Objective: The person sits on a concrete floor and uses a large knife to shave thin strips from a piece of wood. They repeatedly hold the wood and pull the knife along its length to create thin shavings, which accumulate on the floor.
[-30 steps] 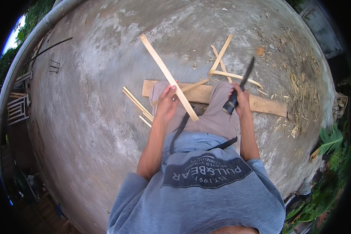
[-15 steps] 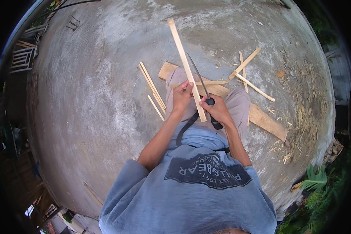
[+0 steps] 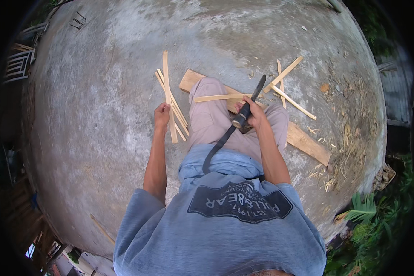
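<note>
Outward, left hand (image 3: 161, 116) extended, grip pinched round 1 wooden strip (image 3: 166, 85); right hand (image 3: 255, 113) angled inward, grip wrapped round 1 knife (image 3: 244, 112).

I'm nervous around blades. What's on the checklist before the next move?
1. Right-hand grip closed on the knife: ok.
2. Blade pointing away from the torso: ok, tip forward.
3. Left-hand grip away from the blade: ok, well off to the left, on a long wooden strip.
4. Legs clear of loose wood: not ok, another strip lies across the left leg.
5. Board steady: cannot tell, the legs partly hide it.
6. Blade sharp: cannot tell.
</note>
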### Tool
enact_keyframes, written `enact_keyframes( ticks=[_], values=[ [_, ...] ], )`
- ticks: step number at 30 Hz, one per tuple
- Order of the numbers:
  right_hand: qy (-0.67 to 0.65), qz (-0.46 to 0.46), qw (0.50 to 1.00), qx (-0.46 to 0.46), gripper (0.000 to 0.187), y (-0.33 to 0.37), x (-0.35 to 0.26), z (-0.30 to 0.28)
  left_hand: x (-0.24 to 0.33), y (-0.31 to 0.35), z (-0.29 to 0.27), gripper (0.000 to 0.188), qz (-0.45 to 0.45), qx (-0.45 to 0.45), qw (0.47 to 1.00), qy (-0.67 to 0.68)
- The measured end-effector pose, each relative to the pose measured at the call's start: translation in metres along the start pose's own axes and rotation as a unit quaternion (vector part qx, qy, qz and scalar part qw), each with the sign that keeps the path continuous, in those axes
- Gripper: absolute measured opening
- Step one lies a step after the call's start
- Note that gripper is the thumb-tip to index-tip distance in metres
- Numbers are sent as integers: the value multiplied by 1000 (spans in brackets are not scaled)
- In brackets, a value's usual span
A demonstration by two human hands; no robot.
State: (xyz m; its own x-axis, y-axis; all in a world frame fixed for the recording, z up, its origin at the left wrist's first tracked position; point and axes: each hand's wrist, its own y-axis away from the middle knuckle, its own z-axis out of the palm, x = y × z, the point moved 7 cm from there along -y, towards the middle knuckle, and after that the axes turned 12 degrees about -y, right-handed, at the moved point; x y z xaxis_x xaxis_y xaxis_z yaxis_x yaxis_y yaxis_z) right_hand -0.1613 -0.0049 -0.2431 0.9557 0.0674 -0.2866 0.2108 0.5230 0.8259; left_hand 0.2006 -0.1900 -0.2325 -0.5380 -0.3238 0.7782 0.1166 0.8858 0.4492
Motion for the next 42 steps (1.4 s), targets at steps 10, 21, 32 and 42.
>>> enact_keyframes(
  ticks=[10, 21, 32, 42],
  values=[
    [-75, 28, 997, 24, 23, -63, 35, 9, -52, 23, 12, 59, 5, 34, 987, -160],
    [-98, -50, 992, -69, 21, 44, -4, 59, 266, 122, 93, 39, 250, -163, 954, 44],
    [-20, -55, 991, -124, 28, 80, -29, 58, 336, 98, 134, 27, 327, -162, 930, 53],
    [105, -179, 978, 13, 41, 110, -54, -24, 342, 112, 135, 39, 365, -185, 907, -99]
  ],
)
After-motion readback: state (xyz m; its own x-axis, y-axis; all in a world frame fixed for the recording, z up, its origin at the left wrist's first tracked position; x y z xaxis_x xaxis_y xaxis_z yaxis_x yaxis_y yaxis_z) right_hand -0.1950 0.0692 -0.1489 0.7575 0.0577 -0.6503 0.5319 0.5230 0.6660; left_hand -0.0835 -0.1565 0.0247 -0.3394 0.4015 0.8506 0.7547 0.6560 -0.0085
